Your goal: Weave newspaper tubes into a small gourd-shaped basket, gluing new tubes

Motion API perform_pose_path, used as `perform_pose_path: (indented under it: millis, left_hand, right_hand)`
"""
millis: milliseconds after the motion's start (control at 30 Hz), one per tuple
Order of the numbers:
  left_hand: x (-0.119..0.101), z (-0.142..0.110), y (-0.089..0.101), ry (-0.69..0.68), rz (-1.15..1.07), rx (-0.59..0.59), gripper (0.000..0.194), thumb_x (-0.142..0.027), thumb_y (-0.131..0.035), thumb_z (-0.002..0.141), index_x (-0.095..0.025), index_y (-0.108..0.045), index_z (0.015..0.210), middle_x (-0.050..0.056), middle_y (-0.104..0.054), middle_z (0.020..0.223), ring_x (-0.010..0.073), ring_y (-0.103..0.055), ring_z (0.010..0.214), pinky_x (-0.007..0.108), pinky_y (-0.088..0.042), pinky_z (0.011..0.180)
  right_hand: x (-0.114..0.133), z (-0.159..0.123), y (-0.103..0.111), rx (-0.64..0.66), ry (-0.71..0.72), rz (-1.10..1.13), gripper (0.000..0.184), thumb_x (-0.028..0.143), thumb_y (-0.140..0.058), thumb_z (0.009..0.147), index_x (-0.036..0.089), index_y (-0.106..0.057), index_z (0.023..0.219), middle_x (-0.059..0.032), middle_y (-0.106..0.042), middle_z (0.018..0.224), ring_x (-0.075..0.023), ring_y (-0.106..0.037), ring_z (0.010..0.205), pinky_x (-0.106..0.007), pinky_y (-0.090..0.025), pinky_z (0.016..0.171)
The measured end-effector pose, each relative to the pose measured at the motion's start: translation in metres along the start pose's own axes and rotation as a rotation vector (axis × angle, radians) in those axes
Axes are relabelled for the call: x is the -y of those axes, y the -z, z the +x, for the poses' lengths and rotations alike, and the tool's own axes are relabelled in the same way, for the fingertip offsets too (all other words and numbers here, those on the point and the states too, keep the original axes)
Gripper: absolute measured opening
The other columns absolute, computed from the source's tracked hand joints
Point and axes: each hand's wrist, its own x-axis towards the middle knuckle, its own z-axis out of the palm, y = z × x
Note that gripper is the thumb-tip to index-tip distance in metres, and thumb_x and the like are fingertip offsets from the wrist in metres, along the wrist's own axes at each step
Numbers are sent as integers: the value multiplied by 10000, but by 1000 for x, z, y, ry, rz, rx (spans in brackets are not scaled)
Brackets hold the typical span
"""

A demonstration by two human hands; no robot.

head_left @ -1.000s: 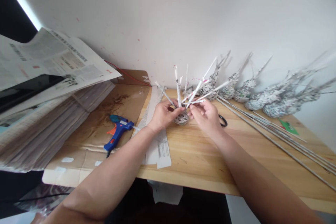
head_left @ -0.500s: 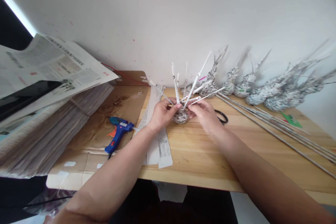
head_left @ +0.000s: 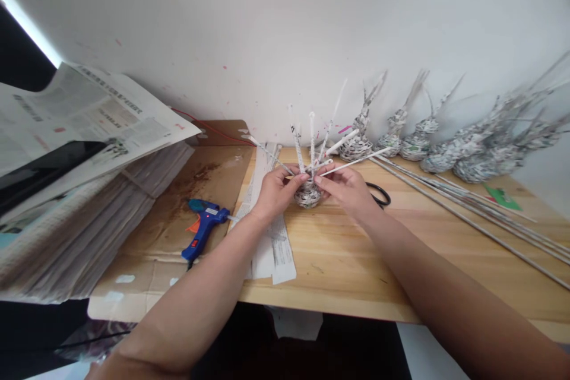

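Observation:
A small round basket woven from rolled newspaper [head_left: 307, 196] is between my hands above the wooden table, with several paper tubes fanning up and outward from its rim. My left hand [head_left: 279, 191] grips its left side, thumb at the upper rim. On the opposite side my right hand [head_left: 342, 187] is closed, thumb and fingers pinching at the rim by the base of a paper tube [head_left: 356, 162] that points right. The fingers behind the basket are partly hidden.
A blue glue gun [head_left: 204, 227] lies on cardboard [head_left: 178, 214] at left, near a newspaper stack [head_left: 111, 208]. Paper strips [head_left: 281, 252] lie beside my left forearm. Black-handled scissors [head_left: 378, 195], long paper tubes [head_left: 472, 211] and several finished-looking woven pieces [head_left: 356, 145] stand or lie to the right.
The upright tubes have shifted: one that leaned right now stands nearly straight. My right hand has moved slightly closer to the rim, while my left hand keeps its grip. The view shifted slightly.

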Motion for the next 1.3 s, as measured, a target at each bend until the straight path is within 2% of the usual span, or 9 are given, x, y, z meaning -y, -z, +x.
perform_pose_path:
  millis: [200,467,567,667,833,1000,1100,1300]
  left_hand:
    - [4,0,-2,-63,21,-8,170,-343,-744,809,-177,-708,801,75,-755,973,189,-689,894,285,-521,784]
    - [7,1,-4,-98,32,32,150,-336,-725,841,-188,-732,814,82,-769,1047,211,-707,986,313,-531,879]
    - [4,1,-1,-97,20,60,232,-397,-678,889,-183,-735,819,96,-772,1045,221,-707,999,338,-522,931]
    - [2,1,2,-74,22,103,310,-464,-655,903,-172,-723,827,109,-763,1070,227,-696,1007,335,-524,914]
    - [2,0,1,-34,-36,169,321,-476,-742,823,-170,-670,890,85,-734,1017,175,-676,844,278,-534,774]
    - [3,0,-2,-3,1,112,320,-398,-837,713,-162,-647,818,74,-728,1015,132,-641,722,254,-510,689]
    - [3,0,-1,17,-14,85,331,-403,-852,687,-164,-649,791,73,-739,985,148,-649,741,268,-517,695]
    - [-2,0,3,63,-75,110,309,-409,-830,720,-156,-662,775,68,-735,937,181,-673,851,304,-528,806]
  right_hand:
    - [-2,1,4,42,-26,10,399,466,-901,621,187,-680,802,18,-660,670,-131,-590,613,-269,-505,559]
    - [-1,-1,-2,-60,-61,-68,374,414,-900,596,208,-601,687,27,-633,586,-134,-565,544,-275,-484,523]
    - [-1,-1,-1,-53,-87,-38,363,425,-894,604,207,-612,675,22,-635,585,-131,-562,534,-278,-484,523]
    - [-2,0,2,-44,-106,11,357,415,-899,602,203,-616,654,21,-634,585,-127,-563,530,-275,-480,522]
    - [1,-1,0,-70,-113,42,371,420,-917,559,199,-628,634,16,-646,594,-130,-578,541,-280,-496,530]
    - [5,-3,-3,-53,-150,55,383,452,-934,551,185,-679,654,-13,-707,657,-130,-618,585,-279,-528,577]
    - [5,-3,-2,-22,-161,81,397,473,-944,542,187,-695,660,-20,-724,668,-135,-633,597,-284,-551,594]
    - [5,-1,1,0,-204,156,376,453,-932,589,187,-681,678,-27,-727,675,-148,-683,636,-269,-574,601]
